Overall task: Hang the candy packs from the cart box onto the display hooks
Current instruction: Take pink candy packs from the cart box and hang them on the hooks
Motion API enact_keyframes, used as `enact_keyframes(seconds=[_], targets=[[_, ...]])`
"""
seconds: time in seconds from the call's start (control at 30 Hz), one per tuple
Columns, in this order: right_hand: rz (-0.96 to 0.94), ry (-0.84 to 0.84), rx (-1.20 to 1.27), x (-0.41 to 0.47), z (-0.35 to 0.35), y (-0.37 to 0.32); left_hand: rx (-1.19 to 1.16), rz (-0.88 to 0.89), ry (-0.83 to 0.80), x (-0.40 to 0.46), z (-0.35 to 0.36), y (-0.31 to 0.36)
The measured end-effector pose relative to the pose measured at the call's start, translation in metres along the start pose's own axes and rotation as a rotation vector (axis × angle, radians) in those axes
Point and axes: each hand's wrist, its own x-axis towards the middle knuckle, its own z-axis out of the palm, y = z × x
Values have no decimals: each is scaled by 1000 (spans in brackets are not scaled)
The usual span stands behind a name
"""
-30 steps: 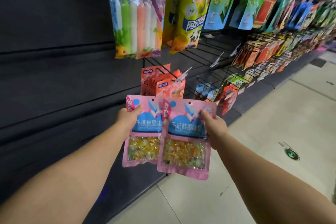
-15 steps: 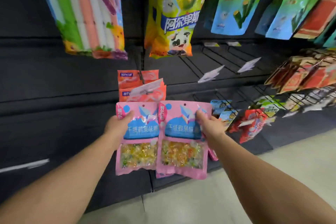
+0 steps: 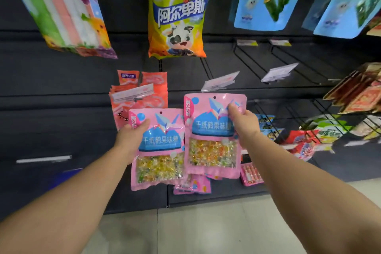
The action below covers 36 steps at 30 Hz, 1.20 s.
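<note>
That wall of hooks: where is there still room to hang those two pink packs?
Bare hooks run between the yellow cow bag and the red-gold packs, behind two white price tags. Left of them, the orange packs fill their hook; lower right is crowded.

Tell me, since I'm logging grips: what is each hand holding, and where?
Left hand grips one pink candy pack at its upper left edge; right hand pinches another pink pack near its upper right corner.

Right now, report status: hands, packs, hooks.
Left hand grips one pink pack. Right hand grips the other pack, raised higher. Neither hung. Empty hook with price tag just above, unobstructed.
</note>
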Motion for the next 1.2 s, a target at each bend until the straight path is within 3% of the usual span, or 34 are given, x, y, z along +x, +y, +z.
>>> enact_keyframes(seconds=[0.4,0.8,1.2], targets=[[-72,-70,-5,40,6,-18,-14,-57,63,10,-12,-6],[-106,38,80,44,5,-6,-71,-51,-110,-3,11,-6],[-122,42,49,39,6,-9,-20,-42,-140,-13,33,2]])
